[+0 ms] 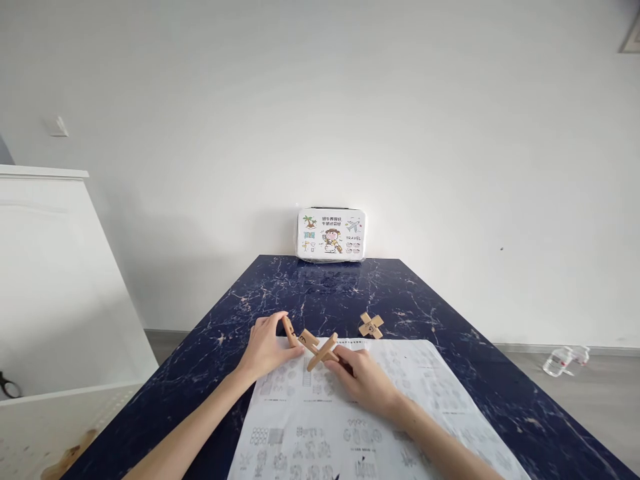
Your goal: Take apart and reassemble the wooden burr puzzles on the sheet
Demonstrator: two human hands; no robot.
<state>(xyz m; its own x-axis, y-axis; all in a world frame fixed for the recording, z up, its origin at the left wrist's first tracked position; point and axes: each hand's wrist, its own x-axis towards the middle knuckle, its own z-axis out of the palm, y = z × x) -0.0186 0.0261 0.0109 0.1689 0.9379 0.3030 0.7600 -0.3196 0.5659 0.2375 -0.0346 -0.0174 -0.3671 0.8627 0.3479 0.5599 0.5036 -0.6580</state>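
My left hand (264,348) pinches a small notched wooden puzzle piece (289,331) between thumb and fingers, tilted upright. Close beside it, my right hand (366,379) grips a cross of interlocked wooden puzzle pieces (323,353), one arm of which carries a dark mark. The two held parts are almost together; whether they touch I cannot tell. Beneath both hands spreads a large white instruction sheet (310,413) printed with small line diagrams. Past its far edge lies another wooden cross (371,326), also bearing a mark on top.
A dark blue marbled table (320,293) runs back to a pale wall. At its far end stands a white cartoon-printed case (331,235). White furniture (65,280) is on the left, with black scissor handles (9,387) beside it. Clear plastic (565,360) lies on the floor at right.
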